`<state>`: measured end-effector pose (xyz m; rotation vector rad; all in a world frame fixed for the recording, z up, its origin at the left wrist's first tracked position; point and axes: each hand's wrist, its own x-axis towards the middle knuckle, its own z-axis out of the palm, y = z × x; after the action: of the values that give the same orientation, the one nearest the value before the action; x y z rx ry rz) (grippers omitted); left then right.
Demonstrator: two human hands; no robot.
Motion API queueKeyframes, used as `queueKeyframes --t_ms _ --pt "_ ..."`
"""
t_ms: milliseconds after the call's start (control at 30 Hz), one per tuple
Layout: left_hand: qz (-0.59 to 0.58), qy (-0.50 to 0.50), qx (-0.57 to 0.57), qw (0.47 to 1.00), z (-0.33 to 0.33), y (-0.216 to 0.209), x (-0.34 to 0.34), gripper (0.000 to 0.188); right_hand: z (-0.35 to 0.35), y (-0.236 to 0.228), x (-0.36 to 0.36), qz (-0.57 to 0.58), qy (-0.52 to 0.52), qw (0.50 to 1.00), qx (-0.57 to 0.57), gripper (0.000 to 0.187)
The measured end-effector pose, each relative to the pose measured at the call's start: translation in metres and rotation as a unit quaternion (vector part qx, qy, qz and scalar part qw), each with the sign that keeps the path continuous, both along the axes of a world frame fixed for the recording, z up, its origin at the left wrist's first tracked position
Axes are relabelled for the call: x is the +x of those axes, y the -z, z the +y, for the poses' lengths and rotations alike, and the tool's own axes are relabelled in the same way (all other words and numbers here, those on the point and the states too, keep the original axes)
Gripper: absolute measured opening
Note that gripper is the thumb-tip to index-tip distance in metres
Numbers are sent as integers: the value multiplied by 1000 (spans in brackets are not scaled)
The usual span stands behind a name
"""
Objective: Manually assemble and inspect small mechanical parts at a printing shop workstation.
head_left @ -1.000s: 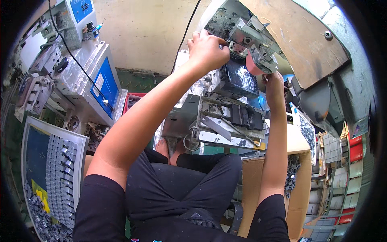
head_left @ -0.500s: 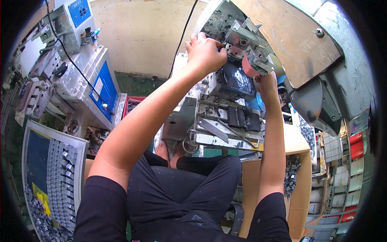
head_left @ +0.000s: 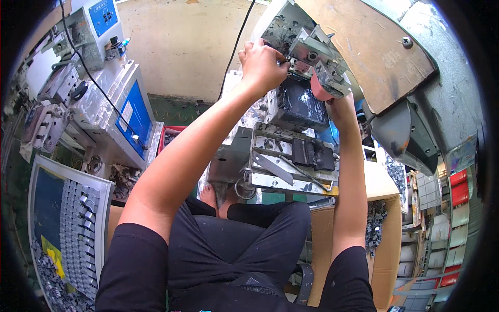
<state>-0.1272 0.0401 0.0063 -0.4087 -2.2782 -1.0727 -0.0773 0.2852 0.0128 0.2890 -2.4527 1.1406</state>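
Observation:
My left hand [head_left: 264,66] is raised at the front of a machine, thumb and fingers curled into a pinch beside its metal bracket [head_left: 312,49]. Whatever lies between those fingertips is too small to make out. Under the bracket hangs a pink rubber pad [head_left: 318,89], its upper part against a grey metal holder [head_left: 332,78]. Close by the pad's right side is my right hand [head_left: 342,110], most of its fingers hidden behind the pad and holder. A black, glossy, ink-smeared block [head_left: 303,104] sits below both hands.
A stained metal tray [head_left: 254,179] nearer me carries black blocks [head_left: 313,154] and a flat blade [head_left: 274,167]. At left stand a rack of grey parts [head_left: 78,218] and another machine [head_left: 122,114]. A brown board [head_left: 374,52] overhangs at right, above a cardboard box [head_left: 387,244] of dark pieces.
My left hand has shifted slightly left and down, its fingers curling in more. The right hand has turned a little beside the pad. The view has moved slightly.

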Motion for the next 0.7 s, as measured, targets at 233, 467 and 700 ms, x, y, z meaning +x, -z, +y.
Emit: queueKeyframes --t_ms 233,467,700 --pt "-11 6 7 1000 1 2 -6 29 6 11 -11 -70 -104 925 -360 40" --pt "-8 14 8 1000 4 2 -9 28 22 16 -43 -120 -82 902 -406 41" --pt "-20 16 5 1000 0 2 -13 28 45 21 -76 -173 -65 873 -450 42"
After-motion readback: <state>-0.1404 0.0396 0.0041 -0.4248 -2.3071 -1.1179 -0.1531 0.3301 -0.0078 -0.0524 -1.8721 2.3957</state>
